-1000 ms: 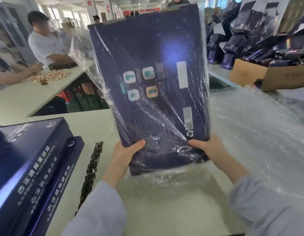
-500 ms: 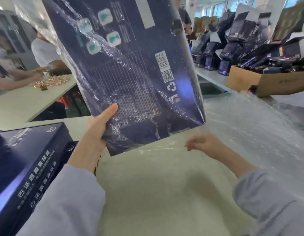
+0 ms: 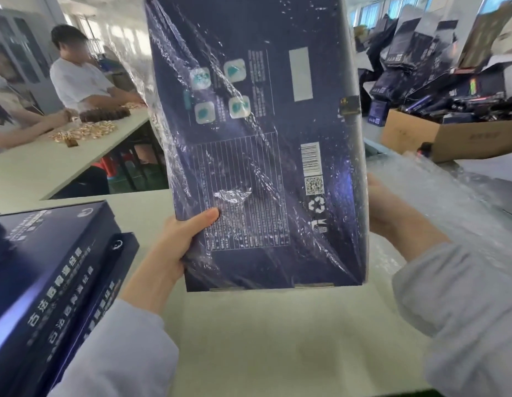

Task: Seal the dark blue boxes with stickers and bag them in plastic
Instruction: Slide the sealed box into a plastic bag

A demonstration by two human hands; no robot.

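- dark blue box, in plastic bag, upright above table.
- gripped at lower left edge by left hand, thumb on front.
- clasped at right edge by right hand, fingers hidden.

Noted: held box dark navy, with white grid print, white barcode and QR code, four white squares with teal centres, one pale grey rectangle; bag over it clear and glossy. Left of held box, stacked boxes navy with white characters. Beneath held box, table off-white. Right of held box, carton brown
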